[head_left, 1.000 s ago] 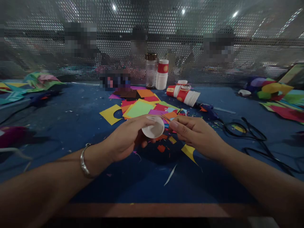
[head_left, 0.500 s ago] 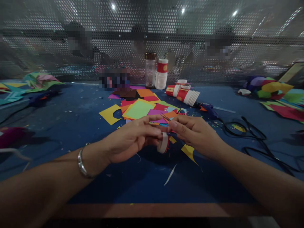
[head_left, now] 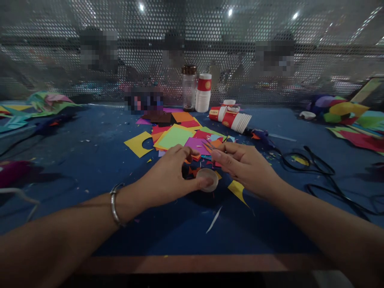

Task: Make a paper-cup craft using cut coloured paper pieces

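Observation:
My left hand (head_left: 172,174) holds a round, pale, cut-off paper cup base (head_left: 213,182), its thumb pressed on the disc's near face. The supporting fingers curl behind and are partly hidden. Dark orange bits (head_left: 194,172) show between thumb and forefinger; whether they are attached to the base I cannot tell. To the right, my right hand (head_left: 244,164) is closed in a pinch around a slim tool with two pointed tips (head_left: 207,145), which point up and left. The fingers cover the rest of that tool. A yellow paper scrap (head_left: 238,191) lies on the table under this hand.
Coloured paper sheets (head_left: 174,137) are heaped beyond my hands. Behind stand a clear bottle (head_left: 189,94) and stacked paper cups (head_left: 203,98); more cups (head_left: 235,121) lie sideways. A glue gun (head_left: 261,139) and its black cable (head_left: 315,170) occupy the right. Perforated metal panelling (head_left: 198,52) rises behind.
My left hand has turned the cup base from edge-on to face-on, its thumb now on the disc and its forefinger drawn back from the tool tips. My right hand has barely moved.

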A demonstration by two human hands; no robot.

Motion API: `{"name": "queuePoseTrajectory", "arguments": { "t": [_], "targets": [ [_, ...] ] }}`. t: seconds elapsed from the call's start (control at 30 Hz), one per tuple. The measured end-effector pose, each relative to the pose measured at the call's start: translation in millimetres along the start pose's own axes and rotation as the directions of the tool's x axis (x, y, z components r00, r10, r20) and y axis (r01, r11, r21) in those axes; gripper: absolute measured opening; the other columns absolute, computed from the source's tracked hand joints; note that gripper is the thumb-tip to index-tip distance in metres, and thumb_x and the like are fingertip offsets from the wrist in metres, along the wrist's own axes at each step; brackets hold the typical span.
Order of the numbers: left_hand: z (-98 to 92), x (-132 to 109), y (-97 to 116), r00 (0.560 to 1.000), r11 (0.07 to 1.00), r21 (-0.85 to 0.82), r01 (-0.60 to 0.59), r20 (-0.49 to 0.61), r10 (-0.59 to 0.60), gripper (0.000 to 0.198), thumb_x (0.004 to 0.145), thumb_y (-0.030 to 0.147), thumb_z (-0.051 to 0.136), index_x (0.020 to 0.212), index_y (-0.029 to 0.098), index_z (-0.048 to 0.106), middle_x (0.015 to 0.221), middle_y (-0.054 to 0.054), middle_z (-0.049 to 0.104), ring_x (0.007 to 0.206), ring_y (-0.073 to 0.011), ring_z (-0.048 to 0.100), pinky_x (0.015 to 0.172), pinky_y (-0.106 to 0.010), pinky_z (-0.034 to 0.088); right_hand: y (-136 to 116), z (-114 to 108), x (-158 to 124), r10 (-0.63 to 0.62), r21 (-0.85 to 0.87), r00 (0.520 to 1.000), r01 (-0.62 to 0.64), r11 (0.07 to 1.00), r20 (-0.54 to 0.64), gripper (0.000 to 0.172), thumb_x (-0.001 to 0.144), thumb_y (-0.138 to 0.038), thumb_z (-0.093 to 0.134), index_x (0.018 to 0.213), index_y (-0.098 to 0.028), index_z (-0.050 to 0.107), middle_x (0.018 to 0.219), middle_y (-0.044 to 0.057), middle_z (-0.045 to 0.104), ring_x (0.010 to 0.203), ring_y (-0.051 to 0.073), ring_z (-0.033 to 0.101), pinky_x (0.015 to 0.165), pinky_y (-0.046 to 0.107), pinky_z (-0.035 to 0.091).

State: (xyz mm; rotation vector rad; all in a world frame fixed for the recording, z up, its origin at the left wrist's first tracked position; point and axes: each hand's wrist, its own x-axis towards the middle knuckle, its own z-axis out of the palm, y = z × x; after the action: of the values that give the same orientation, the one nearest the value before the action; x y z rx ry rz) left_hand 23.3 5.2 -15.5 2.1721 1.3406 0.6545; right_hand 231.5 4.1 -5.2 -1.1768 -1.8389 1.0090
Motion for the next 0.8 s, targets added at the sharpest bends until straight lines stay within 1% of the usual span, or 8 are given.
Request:
{"name": "queuePoseTrajectory", "arguments": {
  "t": [0.1,0.17,0.27,0.37,0.43,0.5,0.67,0.8],
  "targets": [
    [7.0,1,4,0.993,0.989,0.12,-0.082,0.099,0.07,0.06,0.073,0.066,0.074,0.104,0.016,0.064,0.109,-0.012,0.062,0.105,-0.0318,0.058,0.088,-0.045,0.051,1,0,0,0.006,-0.062,1.0,-0.007,0.998,-0.008,0.047,0.091,-0.061,0.06,0.072,-0.019,0.052,0.055,-0.009,0.037,0.046,0.005,0.03,0.043,0.024,0.02],
    [11.1,2,6,0.984,0.978,0.153,-0.141,0.126,0.123,0.047,0.077,0.058,0.073,0.098,0.017,0.065,0.103,-0.011,0.064,0.106,-0.0316,0.057,0.089,-0.044,0.05,1,1,0,0.019,-0.068,1.0,-0.02,0.997,-0.01,0.049,0.089,-0.065,0.06,0.073,-0.019,0.053,0.055,-0.009,0.036,0.047,0.005,0.029,0.043,0.023,0.02],
    [11.6,3,7,0.979,0.973,0.151,-0.172,0.133,0.152,0.029,0.08,0.043,0.071,0.092,0.018,0.065,0.093,-0.007,0.064,0.099,-0.0283,0.059,0.085,-0.041,0.051,1,1,0,0.028,-0.039,1.0,-0.028,0.999,-0.006,0.052,0.087,-0.068,0.061,0.073,-0.019,0.055,0.055,-0.009,0.037,0.047,0.005,0.029,0.043,0.024,0.02],
    [6.5,1,5,0.98,0.975,0.102,-0.197,0.06,0.192,0.031,0.079,0.036,0.072,0.103,0.018,0.064,0.099,-0.005,0.062,0.094,-0.0239,0.059,0.081,-0.036,0.052,1,1,1,0.035,-0.017,0.999,-0.035,0.999,-0.027,0.052,0.086,-0.069,0.062,0.076,-0.018,0.059,0.055,-0.008,0.038,0.047,0.006,0.03,0.043,0.024,0.02],
    [2.9,0,3,0.976,0.974,0.063,-0.216,-0.01,0.217,0.039,0.078,0.03,0.074,0.113,0.019,0.062,0.108,-0.005,0.061,0.096,-0.0216,0.059,0.081,-0.034,0.052,0,0,1,0.034,0.007,0.998,-0.034,0.999,-0.048,0.051,0.086,-0.068,0.063,0.076,-0.019,0.059,0.054,-0.009,0.037,0.046,0.006,0.029,0.043,0.024,0.019],
    [0.9,0,1,0.97,0.972,0.019,-0.235,-0.066,0.236,0.041,0.079,0.027,0.075,0.116,0.02,0.06,0.113,-0.005,0.06,0.098,-0.0204,0.059,0.08,-0.031,0.053,0,-1,1,0.028,0.047,0.997,-0.025,0.999,-0.067,0.05,0.085,-0.067,0.065,0.075,-0.019,0.057,0.054,-0.009,0.035,0.045,0.005,0.027,0.043,0.025,0.018],
    [3.5,1,-4,0.941,0.957,-0.021,-0.288,-0.191,0.279,0.045,0.08,0.031,0.076,0.12,0.021,0.058,0.118,-0.007,0.06,0.107,-0.0237,0.059,0.086,-0.034,0.053,-2,-1,0,0.034,0.155,0.995,-0.02,0.988,-0.093,0.047,0.085,-0.064,0.068,0.075,-0.02,0.055,0.054,-0.01,0.031,0.045,0.005,0.023,0.042,0.025,0.016],
    [8.5,1,-6,0.941,0.957,-0.085,-0.277,-0.227,0.252,0.049,0.077,0.025,0.078,0.12,0.022,0.055,0.122,-0.008,0.058,0.108,-0.0242,0.059,0.087,-0.035,0.054,-4,2,0,0.064,0.226,0.992,-0.039,0.973,-0.104,0.048,0.081,-0.065,0.071,0.074,-0.02,0.056,0.055,-0.01,0.031,0.046,0.005,0.022,0.042,0.025,0.014]
  ]
}}
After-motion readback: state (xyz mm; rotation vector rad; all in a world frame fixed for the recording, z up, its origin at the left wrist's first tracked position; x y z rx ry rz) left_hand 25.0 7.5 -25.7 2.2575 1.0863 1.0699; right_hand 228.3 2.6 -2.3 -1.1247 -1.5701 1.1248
